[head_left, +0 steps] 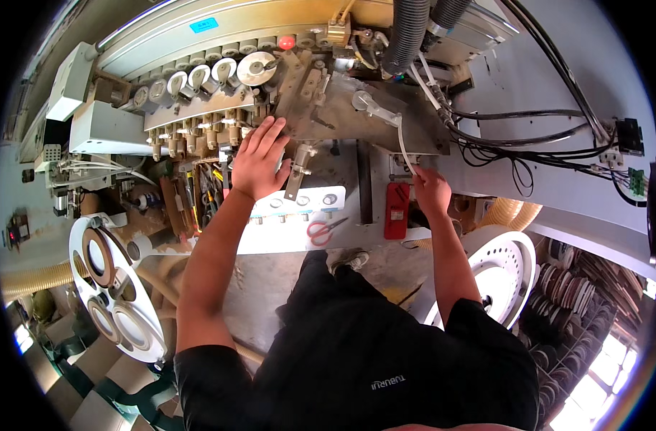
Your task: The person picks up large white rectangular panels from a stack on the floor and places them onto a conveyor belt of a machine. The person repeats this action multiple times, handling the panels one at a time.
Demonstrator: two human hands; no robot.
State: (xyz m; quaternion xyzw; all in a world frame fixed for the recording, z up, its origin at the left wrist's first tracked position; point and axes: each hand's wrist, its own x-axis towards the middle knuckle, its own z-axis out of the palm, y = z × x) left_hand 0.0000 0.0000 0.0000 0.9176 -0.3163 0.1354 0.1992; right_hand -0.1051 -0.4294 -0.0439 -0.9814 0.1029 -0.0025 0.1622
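Observation:
My right hand is closed around the lower end of a thin white strip. The strip curves up from those fingers to a clear roller guide on a dusty metal plate. My left hand lies with fingers stretched out at the machine's edge, beside a metal bracket. Whatever is under its palm is hidden. Below the plate, a red case sits just left of my right hand. Red-handled scissors rest on a white panel with round knobs.
Rollers and white discs line the machine at the upper left. A thick black hose comes down at the top, and black cables run along the right. Large white reels stand low on both sides, with stacked band rolls farther right.

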